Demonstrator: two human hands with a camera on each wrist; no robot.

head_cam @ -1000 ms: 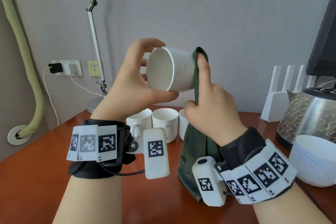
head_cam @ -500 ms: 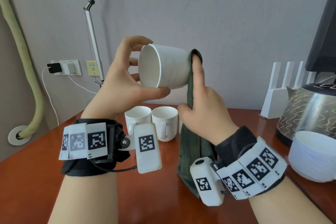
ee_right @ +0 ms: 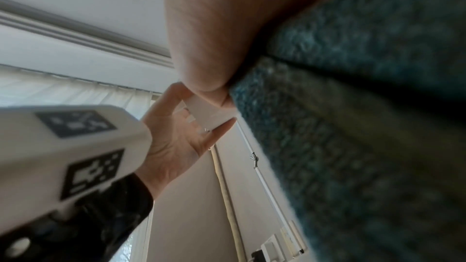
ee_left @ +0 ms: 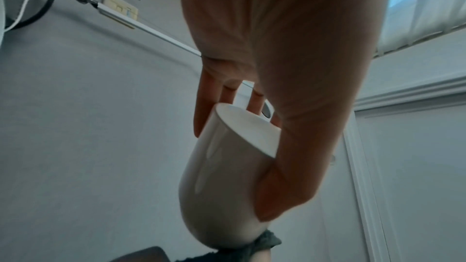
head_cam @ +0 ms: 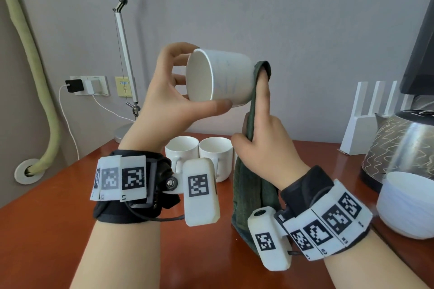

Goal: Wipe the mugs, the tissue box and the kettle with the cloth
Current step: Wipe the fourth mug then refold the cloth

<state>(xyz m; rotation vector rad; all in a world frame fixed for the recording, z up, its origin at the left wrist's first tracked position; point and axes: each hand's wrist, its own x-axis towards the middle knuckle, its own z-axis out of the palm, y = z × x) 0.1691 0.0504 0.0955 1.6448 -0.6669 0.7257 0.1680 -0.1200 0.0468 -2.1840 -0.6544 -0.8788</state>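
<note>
- Left hand (head_cam: 169, 101) grips mug (head_cam: 225, 80) mid-air, above counter's (head_cam: 58, 199) back edge — axis lies sideways, mouth twd left hand.
- Right hand (head_cam: 263, 145) pinches cloth (head_cam: 252, 185), forefinger pressing it on mug's base end; right hand nearer that end.

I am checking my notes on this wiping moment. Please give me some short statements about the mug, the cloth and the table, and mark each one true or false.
1. The left hand holds a white mug on its side in the air. True.
2. The right hand presses the green cloth against the mug's base. True.
3. The held mug is full of water. False: its inside shows empty.
4. Two more white mugs stand upright on the table. True.
5. The kettle lies tipped over. False: it stands upright at the right.
</note>
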